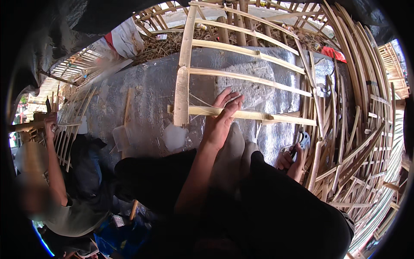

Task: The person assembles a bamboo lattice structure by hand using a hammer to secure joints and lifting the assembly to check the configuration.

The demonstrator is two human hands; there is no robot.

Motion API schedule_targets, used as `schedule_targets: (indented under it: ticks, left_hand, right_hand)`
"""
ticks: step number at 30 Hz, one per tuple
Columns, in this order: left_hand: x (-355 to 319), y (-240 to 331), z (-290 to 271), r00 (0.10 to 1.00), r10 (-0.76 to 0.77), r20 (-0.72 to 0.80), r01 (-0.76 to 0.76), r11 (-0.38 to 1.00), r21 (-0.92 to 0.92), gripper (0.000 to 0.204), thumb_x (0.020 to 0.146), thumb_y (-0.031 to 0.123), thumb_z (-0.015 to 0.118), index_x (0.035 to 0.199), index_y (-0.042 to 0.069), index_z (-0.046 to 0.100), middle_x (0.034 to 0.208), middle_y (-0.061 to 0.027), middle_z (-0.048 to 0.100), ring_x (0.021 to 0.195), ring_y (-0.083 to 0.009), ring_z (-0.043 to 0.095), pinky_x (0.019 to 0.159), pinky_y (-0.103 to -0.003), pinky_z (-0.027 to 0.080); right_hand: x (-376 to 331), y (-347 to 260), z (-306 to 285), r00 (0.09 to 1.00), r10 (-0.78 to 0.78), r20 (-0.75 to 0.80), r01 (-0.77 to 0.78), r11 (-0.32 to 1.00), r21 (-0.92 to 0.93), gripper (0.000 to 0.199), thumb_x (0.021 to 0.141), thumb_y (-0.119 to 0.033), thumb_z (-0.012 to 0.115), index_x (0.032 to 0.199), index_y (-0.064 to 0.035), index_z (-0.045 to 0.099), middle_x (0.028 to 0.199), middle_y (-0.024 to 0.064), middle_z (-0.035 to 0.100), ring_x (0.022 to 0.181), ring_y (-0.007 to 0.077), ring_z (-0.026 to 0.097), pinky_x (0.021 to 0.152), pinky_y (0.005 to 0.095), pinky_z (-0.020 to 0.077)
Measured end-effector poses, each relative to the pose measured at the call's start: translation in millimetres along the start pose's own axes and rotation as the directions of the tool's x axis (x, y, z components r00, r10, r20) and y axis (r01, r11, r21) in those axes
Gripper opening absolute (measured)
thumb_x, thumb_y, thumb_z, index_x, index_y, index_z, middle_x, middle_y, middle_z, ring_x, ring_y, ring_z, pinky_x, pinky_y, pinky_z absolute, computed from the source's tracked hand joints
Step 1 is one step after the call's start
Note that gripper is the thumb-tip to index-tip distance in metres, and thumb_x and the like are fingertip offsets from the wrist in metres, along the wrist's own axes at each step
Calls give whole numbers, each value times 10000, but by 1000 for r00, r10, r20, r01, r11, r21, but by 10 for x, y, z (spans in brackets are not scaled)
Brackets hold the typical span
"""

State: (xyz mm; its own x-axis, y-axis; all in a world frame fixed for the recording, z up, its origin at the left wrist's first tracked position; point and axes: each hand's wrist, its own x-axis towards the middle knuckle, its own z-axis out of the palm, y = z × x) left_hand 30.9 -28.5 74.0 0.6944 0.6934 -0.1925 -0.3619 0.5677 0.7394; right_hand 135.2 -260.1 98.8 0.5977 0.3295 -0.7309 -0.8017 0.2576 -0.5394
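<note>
A ladder-like bamboo frame (pixel 184 73) with several slats across it lies in front of me. My left hand (pixel 221 123) is closed loosely over the nearest bamboo slat (pixel 276 117), its bent fingers reaching past the slat's far side. At the frame's right end, low down, my right hand (pixel 293 160) is closed around a silver tool (pixel 304 141) with a rounded head and dark parts. Its exact kind is hard to make out. Under the slats sits a rough grey concrete block (pixel 248 80). My feet in beige socks (pixel 233 149) are just below the left hand.
A silvery foil sheet (pixel 146 86) covers the floor. Long bamboo strips (pixel 362 86) and lattice pieces crowd the right side. At left another person's arm (pixel 54 159) holds a bamboo piece (pixel 30 126). Scraps and a red bag (pixel 334 54) lie at the back.
</note>
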Motion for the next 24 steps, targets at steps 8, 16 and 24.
schedule_targets:
  ticks: [8,16,24]
  left_hand:
    - [-1097,542,-130,828,-560,-23,492,707,508,396,1022,405,534,1097,29,635,832,-45,648,705,-118,643,623,-231,502]
    - [196,1613,-997,862,16,-507,384,632,673,811,920,731,417,1121,-31,612,788,-73,630,542,-129,582,528,-282,448]
    - [638,1302,-698,860,-120,-496,500,-2,866,973,948,743,256,1014,-138,664,913,-340,680,969,-401,697,895,-486,532]
  right_hand:
    - [313,93,-321,963,270,24,-268,961,-65,287,925,-388,674,859,-150,528,589,-60,368,454,48,298,401,212,228]
    - [344,227,-193,968,227,-107,-243,956,-164,277,908,-306,706,884,-110,511,620,-17,354,486,65,319,398,201,223]
    - [416,260,-425,975,169,-143,-198,954,-225,273,944,-330,663,919,-103,515,603,-28,352,474,58,297,404,216,183]
